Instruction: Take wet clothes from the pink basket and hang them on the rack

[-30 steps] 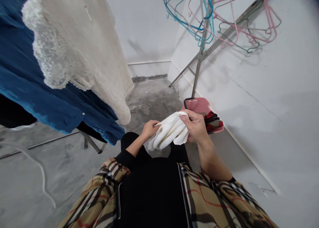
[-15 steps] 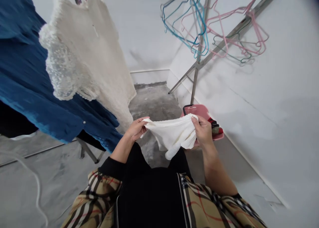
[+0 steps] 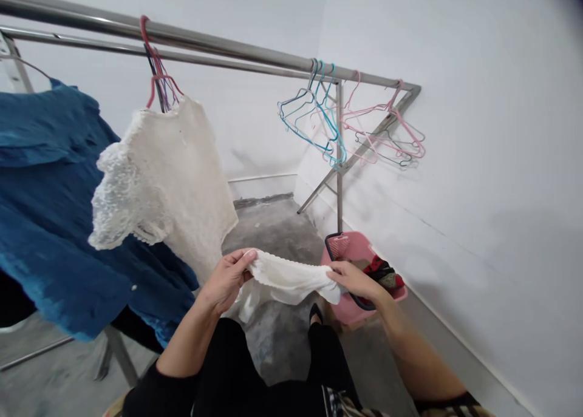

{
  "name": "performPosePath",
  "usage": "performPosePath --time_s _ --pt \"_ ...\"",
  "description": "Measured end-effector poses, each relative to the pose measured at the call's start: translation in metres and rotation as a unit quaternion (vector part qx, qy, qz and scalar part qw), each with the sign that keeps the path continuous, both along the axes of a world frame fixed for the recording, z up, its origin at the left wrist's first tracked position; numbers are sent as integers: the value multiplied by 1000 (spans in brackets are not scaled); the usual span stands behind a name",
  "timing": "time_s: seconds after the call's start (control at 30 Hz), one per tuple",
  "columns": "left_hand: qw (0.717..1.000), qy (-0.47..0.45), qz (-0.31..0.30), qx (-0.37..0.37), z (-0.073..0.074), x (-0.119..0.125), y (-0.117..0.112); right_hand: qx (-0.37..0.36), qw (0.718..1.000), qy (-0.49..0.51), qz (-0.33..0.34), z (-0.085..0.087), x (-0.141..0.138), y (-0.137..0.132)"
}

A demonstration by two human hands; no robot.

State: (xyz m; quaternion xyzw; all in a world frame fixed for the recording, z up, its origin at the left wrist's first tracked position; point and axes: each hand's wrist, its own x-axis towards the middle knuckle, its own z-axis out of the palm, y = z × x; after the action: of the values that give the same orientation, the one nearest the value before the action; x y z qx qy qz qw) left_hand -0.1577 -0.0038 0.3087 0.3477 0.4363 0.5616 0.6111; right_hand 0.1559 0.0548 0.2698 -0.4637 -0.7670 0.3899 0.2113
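Observation:
A small white knitted garment [image 3: 286, 280] is stretched between my two hands at waist height. My left hand [image 3: 228, 277] pinches its left edge with closed fingers. My right hand [image 3: 353, 281] grips its right end, just in front of a pink basket [image 3: 350, 308]. The garment's middle sags a little between the hands.
A steel clothes rail [image 3: 191, 37] runs overhead. On it hang a white lace top [image 3: 168, 174] and a blue garment [image 3: 40, 192] at left, and several empty blue and pink hangers [image 3: 346, 125] at right. The pink basket holds red clothing [image 3: 380, 270]. A white wall stands to the right.
My hands moved apart and spread the bunched white garment out flat. The view tilted upward, bringing the rail and hanger hooks into sight.

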Motion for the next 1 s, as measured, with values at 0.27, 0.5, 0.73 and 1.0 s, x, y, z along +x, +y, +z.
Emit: performPosePath --time_s 0.27,0.5,0.73,1.0 --pt "999 -24 9 -36 6 14 -12 409 899 35 -154 130 -40 79" --pt "999 -13 7 -38 -3 9 -15 490 817 -204 -224 219 -97 131" --pt "999 -7 -2 -43 -7 1 -17 409 826 -228 -313 236 -116 166" --pt "998 -16 -2 -68 -10 -1 -17 415 861 -112 -272 253 -111 176"
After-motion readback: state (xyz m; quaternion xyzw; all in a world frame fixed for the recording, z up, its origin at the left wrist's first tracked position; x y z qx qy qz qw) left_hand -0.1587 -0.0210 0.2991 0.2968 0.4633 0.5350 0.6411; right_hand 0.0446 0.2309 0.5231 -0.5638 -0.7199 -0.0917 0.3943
